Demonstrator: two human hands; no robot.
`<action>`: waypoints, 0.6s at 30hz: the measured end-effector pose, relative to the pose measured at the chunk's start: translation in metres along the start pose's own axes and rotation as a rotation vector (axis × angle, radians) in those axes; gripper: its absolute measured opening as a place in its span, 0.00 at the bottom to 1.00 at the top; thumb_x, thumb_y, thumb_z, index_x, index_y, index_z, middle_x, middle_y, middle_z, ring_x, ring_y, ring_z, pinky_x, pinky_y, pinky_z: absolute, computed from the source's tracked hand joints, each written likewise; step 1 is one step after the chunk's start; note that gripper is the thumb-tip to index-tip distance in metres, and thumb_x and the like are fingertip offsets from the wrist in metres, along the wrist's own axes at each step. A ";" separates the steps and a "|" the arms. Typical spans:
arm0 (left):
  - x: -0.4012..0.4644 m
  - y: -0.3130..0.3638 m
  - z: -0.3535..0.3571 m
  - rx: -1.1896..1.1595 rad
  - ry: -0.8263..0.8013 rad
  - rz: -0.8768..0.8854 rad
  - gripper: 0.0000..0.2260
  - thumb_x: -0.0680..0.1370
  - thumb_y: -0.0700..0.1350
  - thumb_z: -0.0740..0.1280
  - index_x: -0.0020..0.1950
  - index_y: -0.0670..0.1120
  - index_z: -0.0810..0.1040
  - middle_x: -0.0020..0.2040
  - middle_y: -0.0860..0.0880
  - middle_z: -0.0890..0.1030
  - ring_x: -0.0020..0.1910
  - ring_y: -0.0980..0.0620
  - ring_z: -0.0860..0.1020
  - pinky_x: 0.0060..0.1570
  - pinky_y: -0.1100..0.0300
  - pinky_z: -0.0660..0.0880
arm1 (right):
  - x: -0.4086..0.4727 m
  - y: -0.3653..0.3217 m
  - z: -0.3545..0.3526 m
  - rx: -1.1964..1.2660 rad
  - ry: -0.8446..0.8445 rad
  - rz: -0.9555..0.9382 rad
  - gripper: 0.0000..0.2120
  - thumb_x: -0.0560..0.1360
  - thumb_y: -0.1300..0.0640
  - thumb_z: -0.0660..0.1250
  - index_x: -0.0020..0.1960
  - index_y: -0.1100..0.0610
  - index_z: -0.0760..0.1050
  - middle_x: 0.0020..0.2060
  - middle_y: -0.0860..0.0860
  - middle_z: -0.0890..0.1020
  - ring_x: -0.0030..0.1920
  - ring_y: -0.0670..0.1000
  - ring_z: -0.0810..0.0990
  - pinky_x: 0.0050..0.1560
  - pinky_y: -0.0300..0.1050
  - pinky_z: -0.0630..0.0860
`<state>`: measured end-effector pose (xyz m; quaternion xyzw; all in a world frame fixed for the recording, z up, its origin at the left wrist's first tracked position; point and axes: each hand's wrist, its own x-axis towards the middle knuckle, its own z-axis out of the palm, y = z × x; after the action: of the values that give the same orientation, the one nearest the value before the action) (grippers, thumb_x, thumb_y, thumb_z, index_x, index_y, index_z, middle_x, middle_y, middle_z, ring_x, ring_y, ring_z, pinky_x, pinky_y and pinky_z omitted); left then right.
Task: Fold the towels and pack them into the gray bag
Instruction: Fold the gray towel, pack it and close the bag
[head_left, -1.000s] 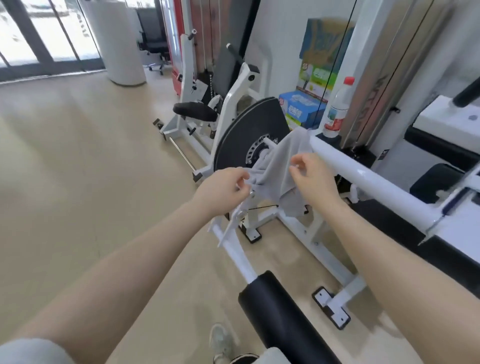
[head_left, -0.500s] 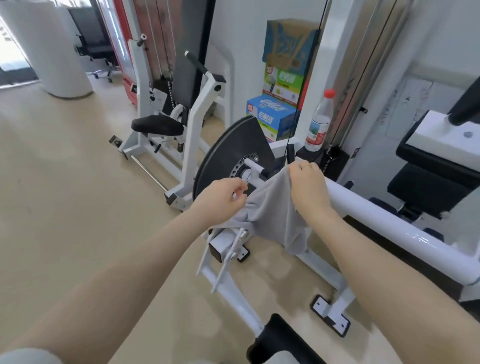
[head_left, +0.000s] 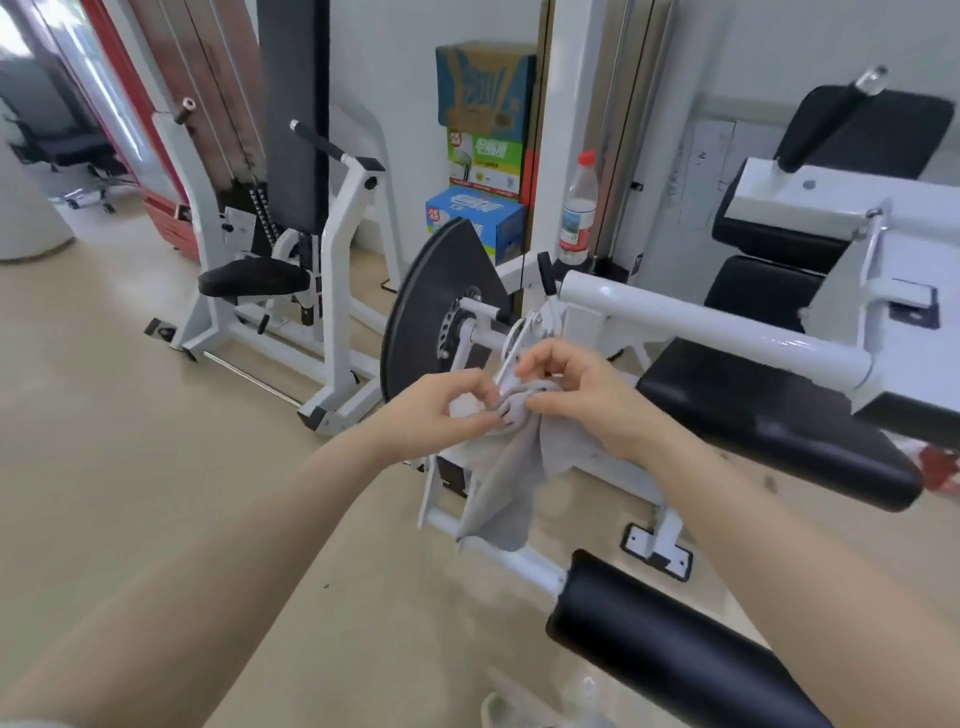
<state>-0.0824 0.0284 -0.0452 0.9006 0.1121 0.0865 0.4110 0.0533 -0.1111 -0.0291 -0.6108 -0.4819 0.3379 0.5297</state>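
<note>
- Gripping the gray towel (head_left: 511, 467) with both hands, I have it bunched between them in mid-air, near the middle of the scene.
- My left hand (head_left: 436, 410) pinches the towel's upper edge with curled fingers; my right hand (head_left: 582, 395) curls round the same gathered top, just beside the left, thumbs nearly meeting.
- From that bunch the towel hangs down in a soft, crumpled fold, its lower corner dangling in front of the white machine frame (head_left: 498, 551).
- The cloth looks thin, matte and limp, a plain light gray.
- Just beyond my hands stands a black round weight plate (head_left: 421, 312), flat and dull, on a metal hub.
- To the right runs a glossy white tube bar (head_left: 717, 327), and under it a black padded bench (head_left: 769, 426) with a smooth vinyl look.
- Near, lower right, lies a black cylindrical roller pad (head_left: 670, 644).
- Far off, a clear plastic bottle (head_left: 577, 208) with a red cap stands by stacked cardboard boxes (head_left: 485, 145).
- The floor (head_left: 130, 441) is pale beige and smooth.
- Half a second ago the towel was still draped over the white bar with my hands spread apart on it; now it is off the bar and my hands have closed together.
</note>
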 end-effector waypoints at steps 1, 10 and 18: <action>-0.011 -0.002 0.005 0.000 -0.035 -0.009 0.04 0.75 0.46 0.68 0.41 0.52 0.74 0.41 0.57 0.77 0.39 0.66 0.74 0.40 0.73 0.69 | -0.014 0.000 0.006 0.033 0.012 0.006 0.13 0.69 0.71 0.66 0.45 0.55 0.73 0.40 0.48 0.76 0.39 0.37 0.76 0.44 0.29 0.72; -0.070 0.010 0.094 -0.057 -0.002 0.159 0.24 0.72 0.41 0.71 0.65 0.43 0.67 0.58 0.51 0.69 0.58 0.59 0.67 0.58 0.75 0.60 | -0.138 -0.010 0.039 0.469 0.243 0.068 0.13 0.62 0.70 0.61 0.43 0.59 0.71 0.30 0.45 0.77 0.31 0.43 0.75 0.34 0.33 0.74; -0.066 0.065 0.166 -0.030 -0.347 0.249 0.14 0.72 0.37 0.68 0.36 0.52 0.66 0.30 0.55 0.69 0.29 0.62 0.68 0.30 0.69 0.62 | -0.256 -0.015 0.015 0.263 0.492 0.181 0.12 0.60 0.69 0.58 0.39 0.57 0.72 0.32 0.47 0.75 0.32 0.43 0.73 0.34 0.33 0.70</action>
<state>-0.0961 -0.1511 -0.1075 0.9027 -0.0736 -0.0182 0.4234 -0.0428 -0.3490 -0.0431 -0.6407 -0.2348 0.2852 0.6730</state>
